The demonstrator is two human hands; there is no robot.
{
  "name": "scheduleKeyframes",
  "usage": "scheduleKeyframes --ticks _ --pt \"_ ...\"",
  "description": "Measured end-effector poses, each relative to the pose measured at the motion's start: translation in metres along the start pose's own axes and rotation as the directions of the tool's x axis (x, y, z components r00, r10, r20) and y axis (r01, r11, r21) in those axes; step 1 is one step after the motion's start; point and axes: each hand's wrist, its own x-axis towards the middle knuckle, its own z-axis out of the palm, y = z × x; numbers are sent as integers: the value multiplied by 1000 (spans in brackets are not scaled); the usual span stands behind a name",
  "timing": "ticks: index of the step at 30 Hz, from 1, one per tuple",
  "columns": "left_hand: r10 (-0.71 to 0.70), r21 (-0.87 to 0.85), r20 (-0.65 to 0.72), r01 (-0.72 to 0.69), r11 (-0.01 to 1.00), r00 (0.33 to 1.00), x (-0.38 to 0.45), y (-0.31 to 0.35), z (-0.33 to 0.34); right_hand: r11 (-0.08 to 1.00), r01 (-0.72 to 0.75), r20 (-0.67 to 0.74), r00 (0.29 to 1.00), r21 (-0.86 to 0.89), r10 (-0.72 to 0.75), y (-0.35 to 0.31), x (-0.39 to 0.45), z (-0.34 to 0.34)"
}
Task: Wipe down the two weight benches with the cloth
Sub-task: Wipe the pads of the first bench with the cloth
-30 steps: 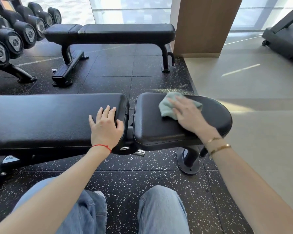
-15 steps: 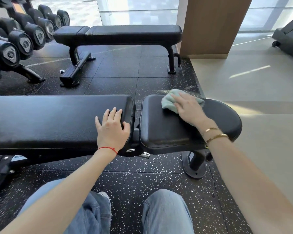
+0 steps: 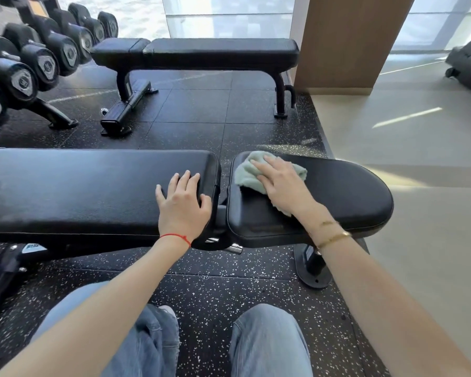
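Note:
A black weight bench (image 3: 87,186) runs across the frame right in front of me, its long back pad on the left and a rounded seat pad (image 3: 346,194) on the right. A pale green cloth (image 3: 246,174) lies on the far left part of the seat pad. My right hand (image 3: 280,183) presses flat on the cloth with straight fingers. My left hand (image 3: 182,205) rests flat on the right end of the back pad, fingers spread. A second black bench (image 3: 218,53) stands further back, across the floor.
A rack of black dumbbells (image 3: 33,63) fills the far left. A wooden pillar (image 3: 346,42) stands behind the far bench's right end. A treadmill base (image 3: 468,63) sits at the far right on light flooring. Speckled rubber floor (image 3: 201,118) lies between the benches. My knees (image 3: 267,346) are below.
My right hand slid the cloth leftward and toward the far edge of the seat pad. The left hand stayed on the back pad. The camera shifted slightly.

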Motion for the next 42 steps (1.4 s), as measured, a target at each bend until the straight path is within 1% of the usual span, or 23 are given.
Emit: scheduleKeyframes --ticks 2,5,7,9,11,14,16,18,20,23,25,26,27,30,32,34,36,38,40,42 --pt "-4 -8 0 4 1000 1000 0 0 -1 1000 -6 17 1000 -9 6 -15 9 11" --pt "-2 -17 5 2 1000 1000 0 -2 0 990 142 37 989 23 -143 -41 -34 12" --pt "7 -18 7 -6 1000 1000 0 -5 2 974 225 46 973 38 -226 -46 -71 4" --pt "17 -8 15 -17 1000 1000 -1 -6 3 974 216 35 975 68 -219 -39 -92 -6" --pt "23 0 21 -23 1000 1000 -2 -6 2 988 144 5 989 52 -145 -22 -86 -14" --pt "10 0 19 -10 1000 1000 -1 -4 1 999 -1 -61 998 -38 -1 13 -30 -13" --pt "6 0 17 -6 1000 1000 0 -3 0 996 -71 -42 997 -50 69 24 15 -5" --pt "4 1 16 -4 1000 1000 1 -3 0 996 -67 -8 998 -54 66 14 41 10" --pt "4 1 17 -4 1000 1000 1 -3 0 999 -15 9 1000 -40 15 -10 37 20" --pt "6 4 20 -6 1000 1000 2 -5 -1 992 119 19 993 40 -119 -33 -13 18" --pt "3 8 24 -3 1000 1000 0 -6 0 986 159 27 987 56 -161 -33 -51 4" --pt "8 9 28 -9 1000 1000 0 -7 0 986 154 21 988 63 -156 -29 -66 -4" --pt "14 9 31 -14 1000 999 0 -7 1 989 128 3 992 74 -129 -22 -77 -13" --pt "9 8 40 -10 1000 999 0 -5 2 998 -35 -96 995 49 39 15 -74 -34" --pt "3 10 36 -3 1000 999 0 -3 1 992 -129 -129 984 -13 126 40 -42 -38" --pt "3 13 30 -4 1000 1000 1 -2 1 985 -165 -118 981 -60 157 47 -6 -32" --pt "1 9 20 -1 1000 1000 2 -1 1 989 -130 -79 989 -70 124 32 17 -17" --pt "0 4 11 0 1000 1000 1 -1 1 998 -53 -14 999 -41 53 4 14 -3" --pt "-2 7 8 2 1000 1000 1 -1 0 998 65 42 997 4 -65 -18 -14 3" --pt "0 6 12 0 1000 1000 2 -3 1 987 154 53 986 35 -156 -26 -49 -5"
